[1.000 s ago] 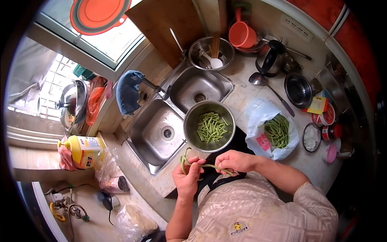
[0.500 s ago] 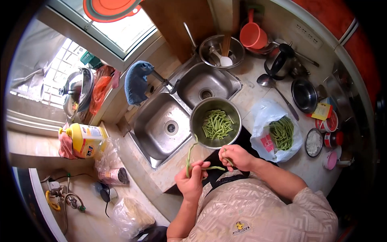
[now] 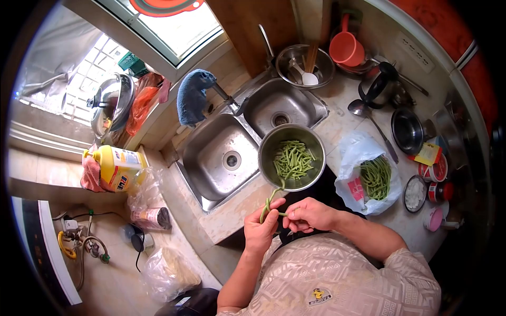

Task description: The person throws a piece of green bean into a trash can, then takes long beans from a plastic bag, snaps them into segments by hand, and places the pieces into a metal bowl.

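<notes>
My left hand (image 3: 258, 231) is closed around long green beans (image 3: 268, 204), one curling up past the fingers towards the pot. Another bean stretches sideways to my right hand (image 3: 312, 215), whose fingers are pinched on its end. Just beyond both hands is a deep steel pot (image 3: 268, 147), with short pieces of green bean (image 3: 293, 159) in its bottom. To the right, an open pale plastic bag (image 3: 346, 158) holds whole long beans (image 3: 376, 178).
A double steel sink (image 3: 203, 168) lies left of the pot, with a blue cloth (image 3: 192, 97) over its tap. A ladle (image 3: 379, 126), a black bowl (image 3: 407, 131) and a dish of white stuff (image 3: 415, 193) stand right. A yellow jug (image 3: 118, 167) is far left.
My right hand has come left to the bean sticking out of my left hand, and its fingers now pinch that bean. The whole view has shifted slightly.
</notes>
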